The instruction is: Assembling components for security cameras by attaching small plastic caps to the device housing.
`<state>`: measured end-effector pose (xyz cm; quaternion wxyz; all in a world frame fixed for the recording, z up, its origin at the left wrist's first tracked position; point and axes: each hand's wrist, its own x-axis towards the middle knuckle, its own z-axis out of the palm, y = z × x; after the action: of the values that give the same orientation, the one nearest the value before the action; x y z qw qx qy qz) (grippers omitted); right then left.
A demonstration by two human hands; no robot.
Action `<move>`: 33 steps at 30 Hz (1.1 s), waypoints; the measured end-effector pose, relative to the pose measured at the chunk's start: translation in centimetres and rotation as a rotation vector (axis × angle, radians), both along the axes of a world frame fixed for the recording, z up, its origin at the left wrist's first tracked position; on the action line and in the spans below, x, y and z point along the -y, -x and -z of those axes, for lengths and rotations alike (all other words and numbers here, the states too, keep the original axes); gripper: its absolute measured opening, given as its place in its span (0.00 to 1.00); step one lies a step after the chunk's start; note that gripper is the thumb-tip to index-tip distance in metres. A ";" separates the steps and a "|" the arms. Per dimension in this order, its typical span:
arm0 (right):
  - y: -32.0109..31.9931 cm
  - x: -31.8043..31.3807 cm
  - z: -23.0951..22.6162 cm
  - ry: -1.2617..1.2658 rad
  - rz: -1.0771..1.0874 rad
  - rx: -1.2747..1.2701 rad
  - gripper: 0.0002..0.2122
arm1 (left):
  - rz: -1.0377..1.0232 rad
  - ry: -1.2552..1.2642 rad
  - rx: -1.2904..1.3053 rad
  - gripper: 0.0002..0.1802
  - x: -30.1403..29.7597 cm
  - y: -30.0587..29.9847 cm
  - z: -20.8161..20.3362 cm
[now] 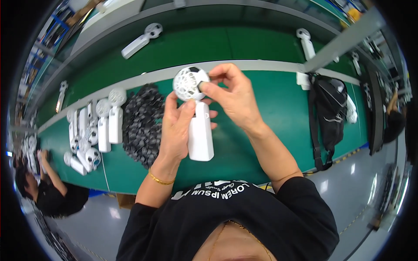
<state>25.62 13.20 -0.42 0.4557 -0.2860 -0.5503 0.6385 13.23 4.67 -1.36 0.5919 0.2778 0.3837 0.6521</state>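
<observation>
A white handheld fan (201,135), its round grille head (186,85) patterned like a football in white and black, is held up before me over the green bench. My left hand (177,122) grips it around the neck, with the handle hanging down past the fingers. At the right side of the head, my right hand (230,93) pinches a small black piece (200,85) against the grille. Its thumb rests on the piece; the fingertips behind are partly hidden. A heap of small black pieces (143,126) lies on the bench left of my left hand.
Several white fans (115,124) lie grouped further left. Across a low rail, a green conveyor belt (196,43) carries more fans, including one fan (141,41) at upper left. A black backpack (329,113) lies on the right. Another person (56,187) works at far left.
</observation>
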 end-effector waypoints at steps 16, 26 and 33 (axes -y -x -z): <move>-24.0 -5.1 -3.4 -0.336 0.824 0.355 0.10 | 0.310 -0.120 -0.960 0.31 -18.1 -2.4 -0.3; -49.3 -7.5 8.4 0.017 1.165 1.445 0.36 | -0.019 -0.339 -1.812 0.25 -29.4 7.1 8.4; -51.9 -5.7 7.5 0.119 1.356 1.011 0.20 | -0.105 -0.390 -1.473 0.24 -20.2 4.1 3.9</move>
<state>77.53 18.93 -7.96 0.4235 -0.8285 -0.3628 0.0502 9.10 24.85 -5.23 0.0915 0.7219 0.5700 0.3816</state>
